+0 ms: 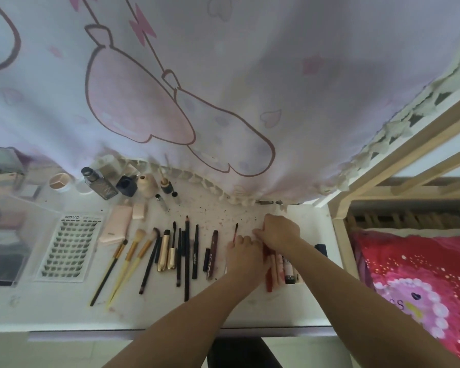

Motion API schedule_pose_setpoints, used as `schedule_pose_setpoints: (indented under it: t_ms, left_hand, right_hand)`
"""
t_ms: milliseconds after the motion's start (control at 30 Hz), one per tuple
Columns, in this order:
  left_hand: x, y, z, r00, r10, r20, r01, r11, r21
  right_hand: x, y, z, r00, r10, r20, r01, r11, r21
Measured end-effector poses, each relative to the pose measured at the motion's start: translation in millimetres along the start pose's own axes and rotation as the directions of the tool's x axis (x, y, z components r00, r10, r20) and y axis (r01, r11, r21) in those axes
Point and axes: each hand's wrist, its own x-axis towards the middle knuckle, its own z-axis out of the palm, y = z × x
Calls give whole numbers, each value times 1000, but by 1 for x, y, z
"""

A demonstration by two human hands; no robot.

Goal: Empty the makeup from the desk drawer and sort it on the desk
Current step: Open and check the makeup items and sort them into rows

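On the speckled white worktop [223, 309], the left hand [243, 252] pinches a thin red-handled brush [235, 232]; the right hand [279, 229] grips slim glossy tubes [279, 266]. Left lie long brushes [133, 258].

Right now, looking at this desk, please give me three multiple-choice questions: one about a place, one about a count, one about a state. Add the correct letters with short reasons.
1. Where does the false-lash tray lie?
A. left of the brushes
B. right of the hands
C. on the red bedding

2. How many brushes have gold ferrules and pale bristles?
A. one
B. three
C. six

3. What is the left hand doing?
A. resting flat, away from everything
B. holding a thin red-handled stick
C. lifting a bottle

Answers: 1 A, the tray sits at the desk's left part. 2 B, three lie side by side. 3 B, the stick's tip juts from its fingers.
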Motion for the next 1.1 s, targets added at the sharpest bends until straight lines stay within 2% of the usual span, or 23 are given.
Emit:
schedule_pose_setpoints:
  t_ms: [200,367,467,533,600,667,833,900,933,1000,1033,1067,1100]
  left_hand:
    - [3,0,-2,999,-43,11,43,999,9]
    - [-2,-17,-7,993,-105,-45,104,994,-35]
    - [-7,-27,-14,991,-94,-98,85,992,-88]
    - [-11,-31,-19,988,-55,-146,36,991,-130]
    - [-16,-36,-24,986,-25,-166,-1,988,-156]
    - [-22,-42,-28,990,-25,-139,-13,964,-265]
    - [-42,-58,-46,996,77,-33,-83,826,-557]
    - [-51,-64,-56,994,106,6,-78,763,-642]
    - [-55,-70,-60,991,129,30,-77,744,-663]
    - [-66,-86,-59,976,189,108,-79,768,-635]
    - [-74,-95,-54,969,199,147,-69,790,-610]
    - [-82,-104,-47,968,182,174,-41,796,-604]
    - [-90,-111,-42,970,155,185,-5,779,-627]
  right_hand:
    - [3,-3,-2,999,-46,-15,45,997,-67]
    - [4,-9,-10,996,-54,-66,54,999,0]
    - [1,-11,-15,999,-50,11,49,997,55]
    - [0,-13,-20,994,-78,81,63,984,166]
    - [-6,-15,-29,984,-128,122,83,943,321]
    - [-16,-16,-39,975,-164,148,86,899,428]
    - [-48,-18,-44,970,-209,125,82,764,640]
    - [-59,-19,-44,970,-221,98,98,730,676]
    - [-65,-18,-47,971,-222,85,117,755,645]
    - [-70,-7,-55,984,-179,11,132,765,630]
    - [-72,2,-61,991,-136,-17,107,693,713]
    - [-75,11,-67,995,-94,-16,67,566,822]
    - [-79,18,-70,997,-78,0,38,485,874]
